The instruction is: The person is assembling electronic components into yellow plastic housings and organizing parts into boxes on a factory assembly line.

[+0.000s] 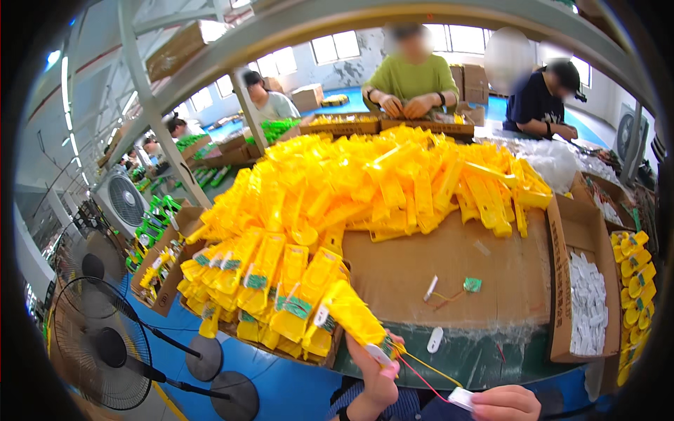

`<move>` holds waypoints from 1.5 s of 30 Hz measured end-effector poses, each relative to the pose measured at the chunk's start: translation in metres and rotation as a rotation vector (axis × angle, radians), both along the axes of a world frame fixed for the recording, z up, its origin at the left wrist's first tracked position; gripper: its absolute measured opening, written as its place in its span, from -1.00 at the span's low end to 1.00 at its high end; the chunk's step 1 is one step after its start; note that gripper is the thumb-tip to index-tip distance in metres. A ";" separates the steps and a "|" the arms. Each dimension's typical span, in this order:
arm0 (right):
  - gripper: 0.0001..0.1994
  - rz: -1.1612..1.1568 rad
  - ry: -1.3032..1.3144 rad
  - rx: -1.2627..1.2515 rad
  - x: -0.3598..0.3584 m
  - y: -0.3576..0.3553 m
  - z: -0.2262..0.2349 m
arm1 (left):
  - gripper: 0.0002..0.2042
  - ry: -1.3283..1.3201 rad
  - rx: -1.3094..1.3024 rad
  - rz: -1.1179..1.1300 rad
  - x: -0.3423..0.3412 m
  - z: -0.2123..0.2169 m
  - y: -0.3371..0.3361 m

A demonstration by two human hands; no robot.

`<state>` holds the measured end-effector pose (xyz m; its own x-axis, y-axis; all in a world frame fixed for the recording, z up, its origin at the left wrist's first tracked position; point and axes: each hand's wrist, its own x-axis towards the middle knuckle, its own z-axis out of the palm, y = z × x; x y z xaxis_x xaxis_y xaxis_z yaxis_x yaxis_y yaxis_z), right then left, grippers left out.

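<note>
My left hand (377, 382) is closed around the lower end of a yellow plastic housing (353, 313), tilted up and to the left. A small green circuit board (386, 345) shows at that end. From there a yellow wire and a red wire (419, 376) run to a small white plastic part (461, 398), which my right hand (507, 404) pinches between thumb and fingers. On the table edge just beyond lies a loose white oval piece (435, 340). Left of my left hand, several yellow housings with green boards (295, 309) are stacked in a carton.
A large heap of yellow housings (337, 182) covers the far table. On the cardboard sheet (512, 281) lie a small green board (472, 285) and a white strip (430, 288). A carton of white parts (588, 302) stands right. Floor fans (105, 347) stand left; co-workers sit beyond.
</note>
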<state>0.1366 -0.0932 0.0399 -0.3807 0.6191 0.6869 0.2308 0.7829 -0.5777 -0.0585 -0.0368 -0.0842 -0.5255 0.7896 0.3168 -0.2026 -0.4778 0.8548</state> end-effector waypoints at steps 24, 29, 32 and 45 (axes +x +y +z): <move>-0.67 0.116 0.543 -0.580 -0.026 0.053 -0.032 | -0.16 -0.140 -0.041 -0.847 0.023 0.016 -0.042; -0.77 -0.011 0.611 -0.631 -0.027 0.056 -0.035 | -0.18 -0.095 -0.106 -0.942 0.019 0.016 -0.038; -0.83 -0.046 0.698 -0.610 -0.026 0.059 -0.042 | -0.30 0.004 -0.096 -1.027 0.016 0.015 -0.036; -0.82 0.122 0.566 -0.645 -0.010 0.048 -0.054 | -0.14 0.005 -0.001 -1.106 0.016 0.027 -0.046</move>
